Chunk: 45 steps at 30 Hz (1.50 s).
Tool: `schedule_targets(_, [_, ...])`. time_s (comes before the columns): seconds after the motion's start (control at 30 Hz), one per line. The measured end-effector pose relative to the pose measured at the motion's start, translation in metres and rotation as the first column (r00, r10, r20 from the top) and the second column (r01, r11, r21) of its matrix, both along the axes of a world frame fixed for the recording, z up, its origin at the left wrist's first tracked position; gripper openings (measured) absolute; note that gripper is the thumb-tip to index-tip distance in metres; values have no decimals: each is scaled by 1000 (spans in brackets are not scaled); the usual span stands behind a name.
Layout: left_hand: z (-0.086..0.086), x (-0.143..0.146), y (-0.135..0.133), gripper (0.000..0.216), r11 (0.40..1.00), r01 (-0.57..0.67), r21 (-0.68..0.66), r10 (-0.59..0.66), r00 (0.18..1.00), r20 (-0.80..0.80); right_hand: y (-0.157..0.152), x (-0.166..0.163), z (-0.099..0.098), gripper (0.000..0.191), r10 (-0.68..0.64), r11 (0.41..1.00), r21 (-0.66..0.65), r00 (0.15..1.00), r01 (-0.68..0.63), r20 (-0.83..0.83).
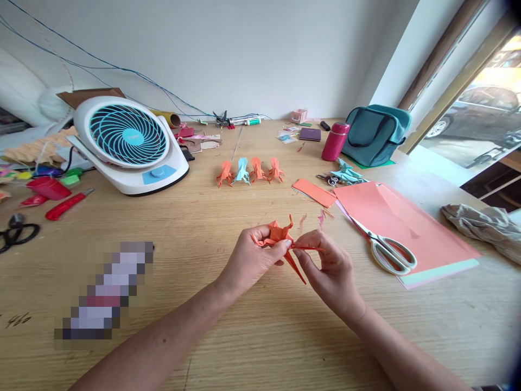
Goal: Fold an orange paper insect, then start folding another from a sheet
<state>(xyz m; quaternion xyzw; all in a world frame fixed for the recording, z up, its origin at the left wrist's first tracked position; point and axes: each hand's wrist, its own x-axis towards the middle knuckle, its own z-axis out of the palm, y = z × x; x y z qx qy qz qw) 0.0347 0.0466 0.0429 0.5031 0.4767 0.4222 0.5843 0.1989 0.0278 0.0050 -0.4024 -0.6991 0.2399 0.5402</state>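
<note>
An orange folded paper figure [277, 234] is held between both hands just above the wooden table [203, 228]. My left hand [252, 259] pinches its body from the left. My right hand [331, 269] pinches a thin pointed flap that sticks out to the right. Another long point hangs down between the hands. Further back, several finished paper figures [250, 171] stand in a row, most orange and one light blue.
Scissors [386, 251] lie on orange paper sheets [411, 228] to the right, beside a smaller orange strip [314, 192]. A white and teal fan [128, 144] stands back left, a red cutter [67, 205] near it. A teal bag [376, 134], pink bottle [334, 141] and grey cloth [484, 224] sit on the right.
</note>
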Motion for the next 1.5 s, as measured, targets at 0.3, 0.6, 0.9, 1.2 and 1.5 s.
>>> schedule_targets(0.3, [-1,-1,0,15,999,27,30,-25,998,-64,2,-5,-3,18,58,935,-310,937,-172,-345])
schedule_targets(0.6, [3,0,-4,22,995,94,46,-90,993,-71,2,-8,0,23,44,871,-399,853,-288,-519])
schedule_targets(0.9, [0,-2,-1,26,998,59,31,-60,998,6,0,1,0,8,51,998,25,998,-52,27])
schedule_targets(1.2, [0,1,-3,22,998,70,-1,-70,997,15,1,10,-6,27,-34,948,315,972,-41,232])
schedule_targets(1.5, [-3,1,-3,20,998,56,5,-56,998,24,3,13,2,18,-78,920,387,937,-63,339])
